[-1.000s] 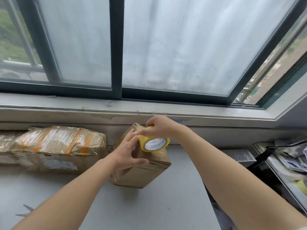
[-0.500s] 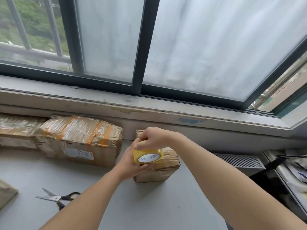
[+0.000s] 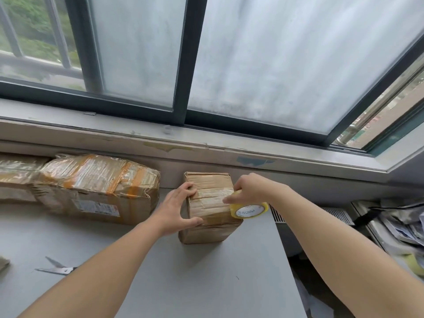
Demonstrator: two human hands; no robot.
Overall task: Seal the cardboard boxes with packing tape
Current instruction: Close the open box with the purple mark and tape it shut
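Three cardboard boxes point(image 3: 206, 182) point(image 3: 96, 187) point(image 3: 16, 175), one tape roll point(image 3: 249, 210), one pair of scissors point(image 3: 56, 267), two hands point(image 3: 175, 210) point(image 3: 251, 189)

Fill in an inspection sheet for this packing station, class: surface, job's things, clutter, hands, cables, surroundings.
Surface: grey table, with boxes standing on it.
Job's things: small box with a clear tape strip across its top; yellow tape roll at its right edge; large box to its left, already heavily taped.
Clutter: scissors lying at the table's left; papers heaped off its right side.
Hands: left hand presses the small box's left side; right hand grips the tape roll.
Cables: nothing seen.
Surroundings: window with frosted panes behind; vent grille at right.
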